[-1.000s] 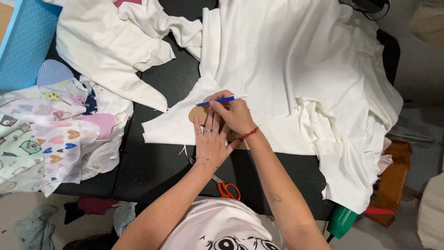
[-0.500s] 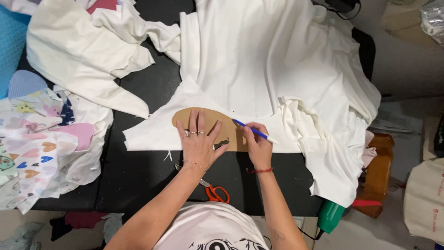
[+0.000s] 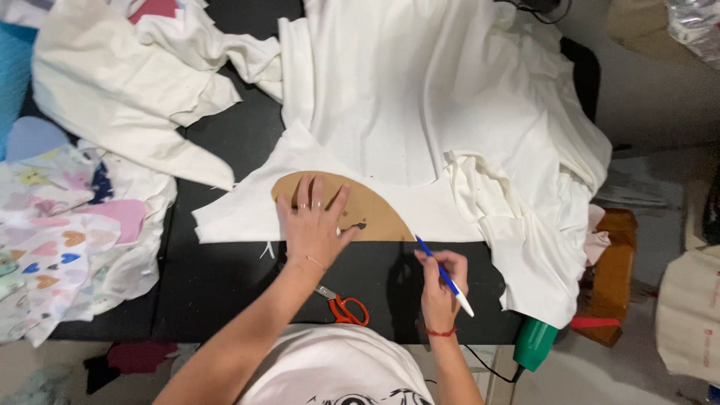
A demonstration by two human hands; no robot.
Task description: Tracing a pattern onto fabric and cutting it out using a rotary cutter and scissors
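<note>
**A:** What's in hand here?

**B:** The left hand (image 3: 315, 225) lies flat with fingers spread, pressing a brown half-round cardboard template (image 3: 352, 210) onto the cream-white cotton fabric (image 3: 420, 112). The right hand (image 3: 442, 289) is closed around a blue-and-white ballpoint pen (image 3: 444, 275), its tip at the template's right-hand end, where the curve meets the straight lower edge.

**A:** And where does all that sit?

**B:** On the black worktable (image 3: 217, 277), towards its near edge, about the middle. The fabric's cut lower edge runs just under the template; the rest of the cloth is heaped towards the far right corner and spills over the right edge.

**A:** So which step?

**B:** By my reading, tracing round the template, at one end of the outline. No drawn line is clear enough for me to vouch for.

**A:** What does the next stroke call for?

**B:** Steady downward pressure from the flat hand so the card doesn't slide on the soft cloth, and the pen tip kept tight against the card's edge.

**A:** Anything else nearby?

**B:** Orange-handled scissors (image 3: 345, 307) at the near edge between the forearms, and a printed heart-patterned cloth (image 3: 60, 240) at the left edge.
</note>
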